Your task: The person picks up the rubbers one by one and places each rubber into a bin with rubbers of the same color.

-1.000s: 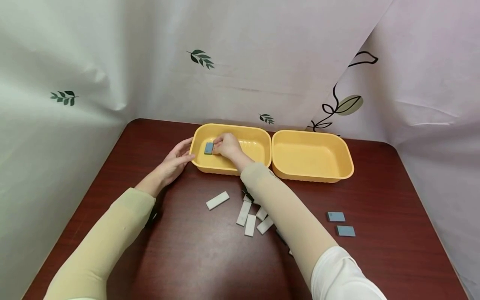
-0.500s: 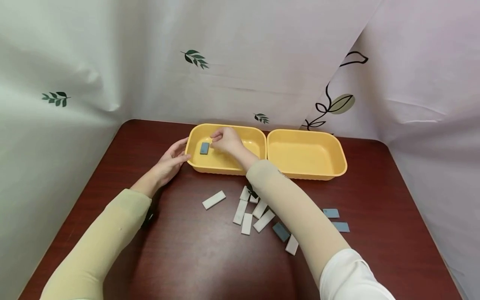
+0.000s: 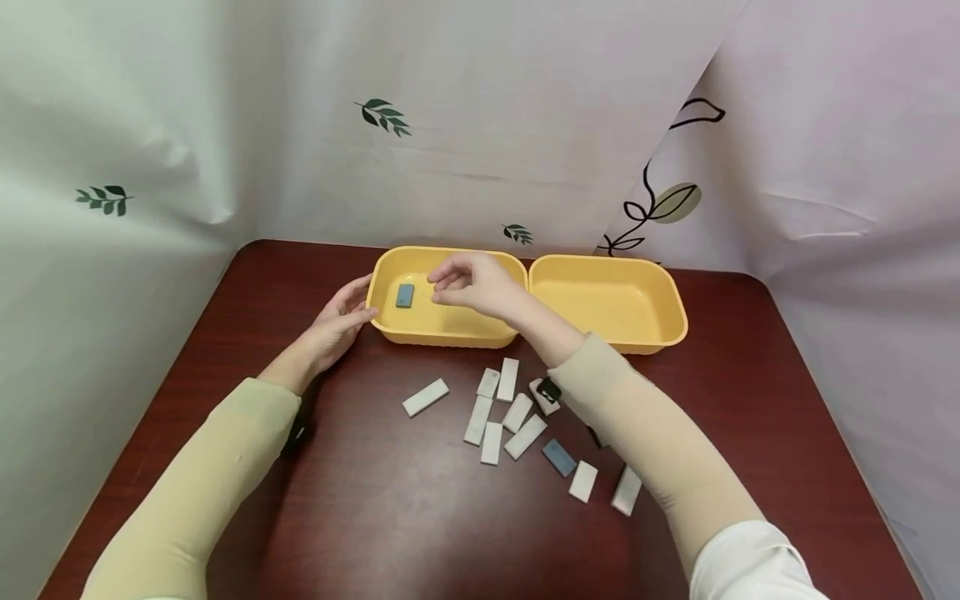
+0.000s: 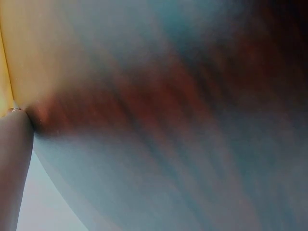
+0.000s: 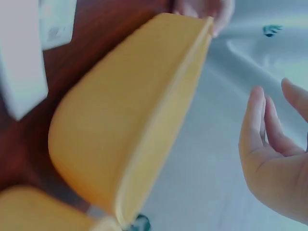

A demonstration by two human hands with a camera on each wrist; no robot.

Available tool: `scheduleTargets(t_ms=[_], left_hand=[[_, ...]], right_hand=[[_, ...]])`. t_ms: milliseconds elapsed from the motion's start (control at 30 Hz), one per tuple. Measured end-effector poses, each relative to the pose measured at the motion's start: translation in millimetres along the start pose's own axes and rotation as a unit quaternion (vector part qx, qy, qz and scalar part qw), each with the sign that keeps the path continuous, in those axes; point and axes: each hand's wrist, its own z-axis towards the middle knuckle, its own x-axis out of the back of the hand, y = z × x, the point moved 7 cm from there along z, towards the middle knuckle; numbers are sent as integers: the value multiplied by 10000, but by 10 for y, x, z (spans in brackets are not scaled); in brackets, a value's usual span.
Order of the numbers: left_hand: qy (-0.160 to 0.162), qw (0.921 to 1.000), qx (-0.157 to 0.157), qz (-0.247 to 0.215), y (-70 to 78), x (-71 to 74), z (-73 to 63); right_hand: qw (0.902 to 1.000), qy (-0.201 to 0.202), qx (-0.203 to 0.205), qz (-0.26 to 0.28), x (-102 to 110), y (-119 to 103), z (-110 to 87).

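My right hand (image 3: 480, 286) hovers above the left yellow bin (image 3: 442, 340). Nothing is between its fingers, which are gently bent and apart from the thumb, as the right wrist view also shows. One blue-grey tile (image 3: 405, 295) lies on the bin's floor, left of that hand. At the bin's left end, my left hand (image 3: 337, 325) touches the outside with its thumb and fingers. In the left wrist view, one finger (image 4: 14, 144) meets the yellow edge; the rest is blurred. Several white tiles (image 3: 491, 442) and a blue-grey tile (image 3: 558, 458) are scattered in front of the bins.
A second yellow bin (image 3: 600, 300) stands against the left one, on its right. One white tile (image 3: 426, 397) lies off to the left of the group. The right forearm (image 3: 645, 433) covers part of the dark red table (image 3: 360, 517). A patterned curtain (image 3: 450, 125) hangs behind.
My right hand has moved away from the blue-grey tile in the bin, up and to the right. The right forearm uncovers more tiles and now hides two blue-grey ones. The left hand stays at the bin.
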Motion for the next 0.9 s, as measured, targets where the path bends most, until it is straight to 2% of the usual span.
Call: scheduleTargets(t_ms=[133, 267, 533, 900], left_hand=[[39, 10000, -22, -62, 8, -4, 2], [35, 9999, -79, -108, 12, -7, 1], [36, 9999, -50, -120, 14, 3, -11], [-10, 10000, -13, -5, 4, -1, -3]], right_hand=[[9992, -127, 180, -326, 184, -71, -295], [9980, -248, 203, -546, 348, -49, -567], [9976, -197, 5, -659, 600, 168, -1058], [9949, -124, -63, -994, 837, 487, -1573]])
